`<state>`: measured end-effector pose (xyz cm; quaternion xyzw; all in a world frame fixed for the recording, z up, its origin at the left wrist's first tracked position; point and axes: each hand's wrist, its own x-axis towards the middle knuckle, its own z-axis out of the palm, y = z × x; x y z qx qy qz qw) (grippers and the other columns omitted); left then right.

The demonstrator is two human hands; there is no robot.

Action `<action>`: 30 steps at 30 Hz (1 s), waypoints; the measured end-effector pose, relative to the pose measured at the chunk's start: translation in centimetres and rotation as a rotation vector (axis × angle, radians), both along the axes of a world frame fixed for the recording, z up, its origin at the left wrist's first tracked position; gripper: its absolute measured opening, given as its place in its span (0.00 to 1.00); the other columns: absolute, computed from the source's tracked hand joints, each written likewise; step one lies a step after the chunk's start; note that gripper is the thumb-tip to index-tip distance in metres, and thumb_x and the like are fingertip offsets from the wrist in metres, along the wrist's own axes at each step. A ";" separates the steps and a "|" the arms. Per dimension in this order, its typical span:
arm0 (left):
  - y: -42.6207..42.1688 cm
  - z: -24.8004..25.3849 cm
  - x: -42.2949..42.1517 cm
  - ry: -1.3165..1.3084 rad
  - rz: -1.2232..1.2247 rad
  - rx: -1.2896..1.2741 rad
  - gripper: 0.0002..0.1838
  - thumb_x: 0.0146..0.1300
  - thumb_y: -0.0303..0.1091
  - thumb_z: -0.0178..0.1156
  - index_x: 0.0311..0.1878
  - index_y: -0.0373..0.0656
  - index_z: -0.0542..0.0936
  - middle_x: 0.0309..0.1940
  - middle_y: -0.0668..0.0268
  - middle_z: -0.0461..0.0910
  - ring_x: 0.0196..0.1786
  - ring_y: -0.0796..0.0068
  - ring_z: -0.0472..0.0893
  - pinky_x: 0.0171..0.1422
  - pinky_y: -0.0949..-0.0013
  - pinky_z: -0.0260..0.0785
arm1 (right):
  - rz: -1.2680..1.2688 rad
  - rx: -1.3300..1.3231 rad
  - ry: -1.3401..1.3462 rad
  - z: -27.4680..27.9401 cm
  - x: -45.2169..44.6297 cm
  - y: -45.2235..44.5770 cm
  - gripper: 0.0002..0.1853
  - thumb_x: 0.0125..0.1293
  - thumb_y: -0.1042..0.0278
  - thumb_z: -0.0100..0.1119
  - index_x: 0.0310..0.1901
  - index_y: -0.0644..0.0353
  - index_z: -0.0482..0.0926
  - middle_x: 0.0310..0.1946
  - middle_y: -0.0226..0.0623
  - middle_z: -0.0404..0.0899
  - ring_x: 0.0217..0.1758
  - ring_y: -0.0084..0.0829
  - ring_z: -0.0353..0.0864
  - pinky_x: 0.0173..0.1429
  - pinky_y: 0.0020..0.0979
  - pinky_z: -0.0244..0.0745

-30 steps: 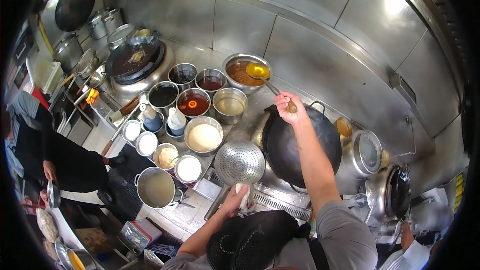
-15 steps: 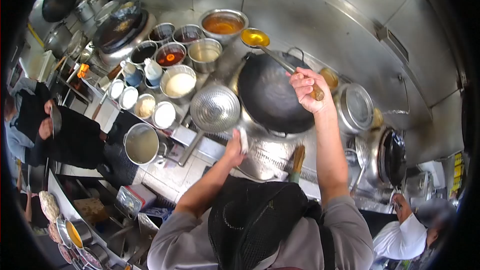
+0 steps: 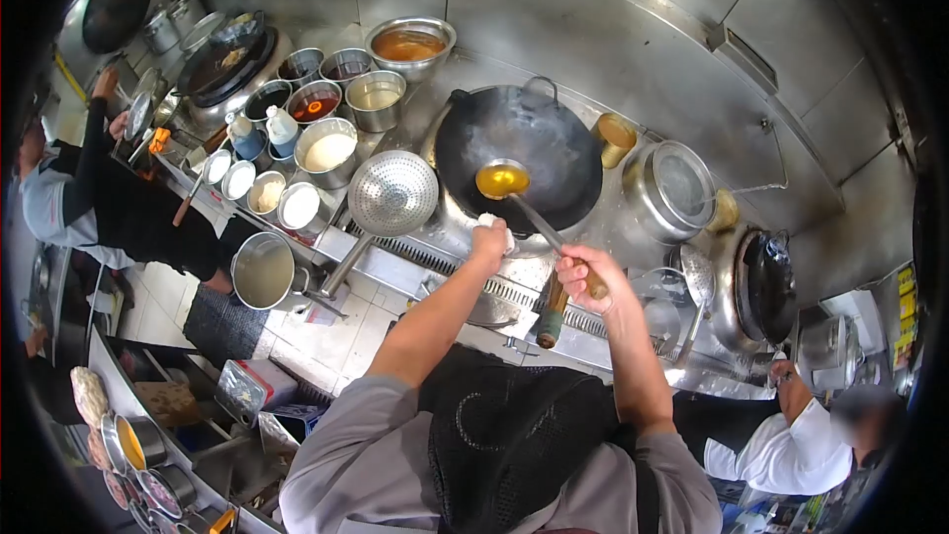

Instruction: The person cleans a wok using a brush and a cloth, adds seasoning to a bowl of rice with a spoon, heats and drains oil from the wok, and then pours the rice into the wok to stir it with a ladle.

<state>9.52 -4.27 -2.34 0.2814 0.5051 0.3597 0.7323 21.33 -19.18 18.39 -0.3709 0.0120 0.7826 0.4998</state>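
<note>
My right hand [image 3: 590, 278] is wrapped round the wooden end of a long-handled ladle [image 3: 503, 179]. Yellow oil fills the ladle's bowl, which is over the near left part of a dark, faintly smoking wok [image 3: 534, 143]. At the wok's near rim, my left hand [image 3: 491, 240] is closed on a folded white cloth [image 3: 506, 234]. A perforated strainer [image 3: 393, 193] lies left of the wok, its handle pointing toward me. A brush with a green handle [image 3: 551, 326] lies between my two arms.
Metal pots of sauces [image 3: 376, 99] and a bowl of orange-brown liquid [image 3: 409, 45] stand at the back left. A lidded pot [image 3: 669, 192] is right of the wok. One co-worker [image 3: 119, 198] stands at the left, another [image 3: 791, 445] at the lower right.
The filled ladle has moved from the orange-brown bowl to over the wok. My left hand has left the strainer's handle and moved right to the wok's rim with the cloth.
</note>
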 end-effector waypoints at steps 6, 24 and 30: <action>-1.5 -0.8 0.0 0.142 -0.057 0.120 0.32 0.71 0.52 0.56 0.54 0.24 0.69 0.45 0.49 0.78 0.38 0.65 0.81 0.38 0.60 0.76 | 0.147 0.180 -0.988 -8.8 2.2 0.7 0.20 0.70 0.67 0.55 0.63 0.56 0.69 0.23 0.27 0.71 0.16 0.17 0.68 0.14 0.23 0.62; -10.1 2.8 -28.4 -0.360 0.096 -0.139 0.24 0.73 0.54 0.51 0.57 0.41 0.73 0.36 0.60 0.80 0.31 0.70 0.79 0.29 0.72 0.73 | 0.006 0.003 -0.152 -7.2 0.1 -0.8 0.09 0.73 0.65 0.53 0.49 0.59 0.73 0.19 0.26 0.71 0.13 0.17 0.67 0.13 0.24 0.65; -10.4 5.8 -29.2 -0.294 0.029 -0.109 0.25 0.74 0.56 0.49 0.57 0.43 0.74 0.34 0.62 0.81 0.28 0.72 0.79 0.27 0.74 0.71 | 0.060 0.164 -1.257 -12.8 0.3 0.3 0.28 0.72 0.67 0.51 0.73 0.54 0.62 0.18 0.29 0.71 0.16 0.22 0.70 0.16 0.27 0.66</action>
